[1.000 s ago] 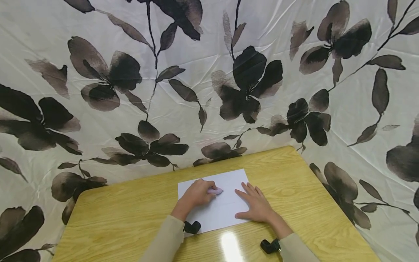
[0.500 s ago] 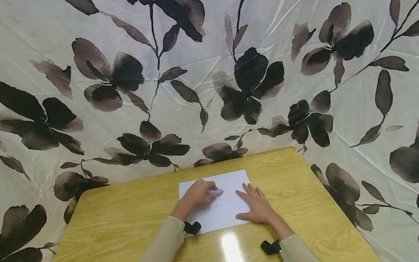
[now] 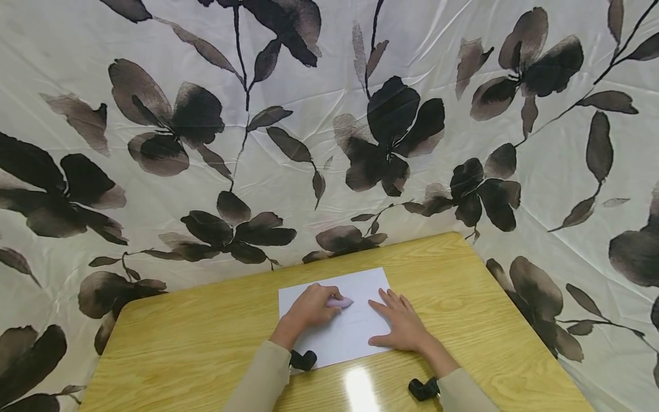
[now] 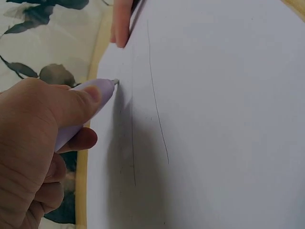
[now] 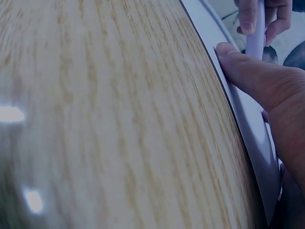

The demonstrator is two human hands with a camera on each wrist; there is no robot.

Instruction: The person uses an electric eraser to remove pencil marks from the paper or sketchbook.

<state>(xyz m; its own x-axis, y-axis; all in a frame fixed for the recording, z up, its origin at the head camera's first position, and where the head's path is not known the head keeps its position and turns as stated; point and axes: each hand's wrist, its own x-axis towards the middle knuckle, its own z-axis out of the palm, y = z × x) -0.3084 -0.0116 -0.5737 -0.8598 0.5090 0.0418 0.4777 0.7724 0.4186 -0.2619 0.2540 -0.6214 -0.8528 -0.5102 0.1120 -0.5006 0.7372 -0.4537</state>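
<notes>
A white sheet of paper lies on the wooden table. Above it my left hand pinches a thick lavender pen-shaped tool between thumb and fingers. Its small greyish tip points to the right, close to the paper; whether it touches is unclear. In the left wrist view two thin dark lines run along the sheet, along with several tiny marks. My right hand lies flat with spread fingers on the sheet's right side. In the right wrist view its thumb rests near the paper's edge.
The wooden table extends around the sheet, with a bright reflection at the front. A floral cloth hangs behind and beside it. Black devices are strapped at both wrists, by the beige sleeves.
The tool's tip has shifted slightly to the right over the paper, still in my left hand. My right hand keeps its place on the sheet. The head view wobbles a little.
</notes>
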